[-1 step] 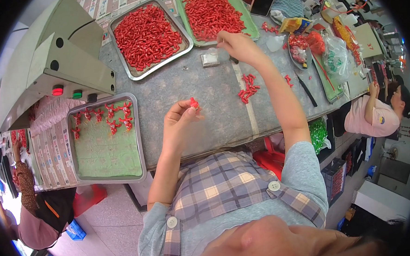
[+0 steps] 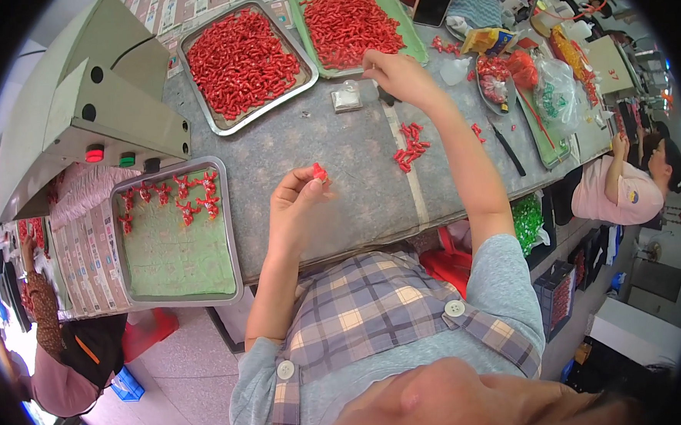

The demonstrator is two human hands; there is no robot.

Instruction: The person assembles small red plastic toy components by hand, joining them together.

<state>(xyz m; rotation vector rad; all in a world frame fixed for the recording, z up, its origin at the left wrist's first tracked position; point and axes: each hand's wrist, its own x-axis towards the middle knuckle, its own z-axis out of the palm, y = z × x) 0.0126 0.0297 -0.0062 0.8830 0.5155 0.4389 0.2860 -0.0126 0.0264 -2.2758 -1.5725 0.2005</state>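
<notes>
My left hand (image 2: 299, 193) is closed in a pinch on a small red plastic figure piece (image 2: 320, 172), held over the grey tabletop. My right hand (image 2: 395, 73) reaches far forward to the near edge of a green tray (image 2: 423, 48) heaped with small red pieces (image 2: 350, 23). Its fingertips are drawn together, and whatever they hold cannot be made out. Below those fingers lies a small dark object (image 2: 387, 97), and left of it a small silvery-white square block (image 2: 346, 97). A loose pile of red pieces (image 2: 410, 147) rests between my arms.
A metal tray (image 2: 309, 77) of red pieces stands at far left. Nearer is a green-lined tray (image 2: 177, 259) with several red figures (image 2: 186, 211), beside a grey machine (image 2: 112, 117) with buttons. A black-handled knife (image 2: 509, 148) lies right. Other people (image 2: 624, 186) sit at both sides.
A blurred pale, translucent patch under my right fingers no longer shows, and the dark object there is more visible. My left hand has barely shifted.
</notes>
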